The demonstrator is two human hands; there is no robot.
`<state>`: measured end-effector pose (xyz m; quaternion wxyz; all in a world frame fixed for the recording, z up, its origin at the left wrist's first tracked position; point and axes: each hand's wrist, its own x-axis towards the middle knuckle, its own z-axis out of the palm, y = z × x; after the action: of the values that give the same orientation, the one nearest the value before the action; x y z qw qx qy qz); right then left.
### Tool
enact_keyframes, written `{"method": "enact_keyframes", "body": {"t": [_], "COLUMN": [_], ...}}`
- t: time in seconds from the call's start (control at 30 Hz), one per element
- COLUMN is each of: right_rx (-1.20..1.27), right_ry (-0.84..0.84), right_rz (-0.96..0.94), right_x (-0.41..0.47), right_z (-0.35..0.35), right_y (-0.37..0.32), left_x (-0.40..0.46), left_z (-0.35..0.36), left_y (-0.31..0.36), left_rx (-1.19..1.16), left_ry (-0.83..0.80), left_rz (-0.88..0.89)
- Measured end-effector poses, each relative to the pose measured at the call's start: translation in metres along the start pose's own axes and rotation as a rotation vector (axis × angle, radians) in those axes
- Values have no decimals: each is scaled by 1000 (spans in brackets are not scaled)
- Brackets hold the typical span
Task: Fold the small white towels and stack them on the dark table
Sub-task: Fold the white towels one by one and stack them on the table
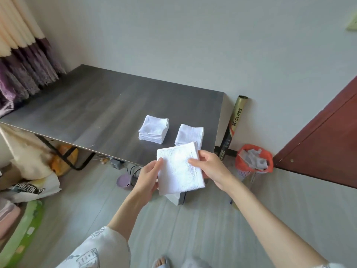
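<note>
A half-folded towel is pinched at both sides by the left hand and right hand, at the table's five-o'clock corner. Another fold seems due, then stacking on the pile at twelve o'clock.

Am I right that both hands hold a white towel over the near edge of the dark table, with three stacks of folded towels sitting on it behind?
Not quite: the head view shows two stacks, not three, the left stack and the right stack. The rest holds: the left hand and right hand hold a white towel over the near edge of the dark table.
</note>
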<state>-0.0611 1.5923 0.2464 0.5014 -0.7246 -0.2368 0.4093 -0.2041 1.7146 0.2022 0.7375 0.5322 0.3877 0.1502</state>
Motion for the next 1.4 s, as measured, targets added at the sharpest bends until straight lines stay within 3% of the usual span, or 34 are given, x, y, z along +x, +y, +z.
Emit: {"method": "enact_keyframes", "body": {"t": [0.5, 0.7, 1.03, 1.4], "right_rx": [8, -145, -296, -374], "right_ry": [293, 338, 263, 307], "right_rz": [302, 377, 472, 443], "right_x": [203, 267, 303, 309], "right_z": [-52, -76, -75, -74], "right_y": [31, 46, 74, 85], "left_x": [238, 316, 353, 357], "left_z": [33, 54, 53, 56], "left_y": [34, 23, -2, -4], "left_rx": [344, 508, 721, 654], "left_ry": [-102, -75, -17, -42], "left_rz": [-91, -167, -223, -217]}}
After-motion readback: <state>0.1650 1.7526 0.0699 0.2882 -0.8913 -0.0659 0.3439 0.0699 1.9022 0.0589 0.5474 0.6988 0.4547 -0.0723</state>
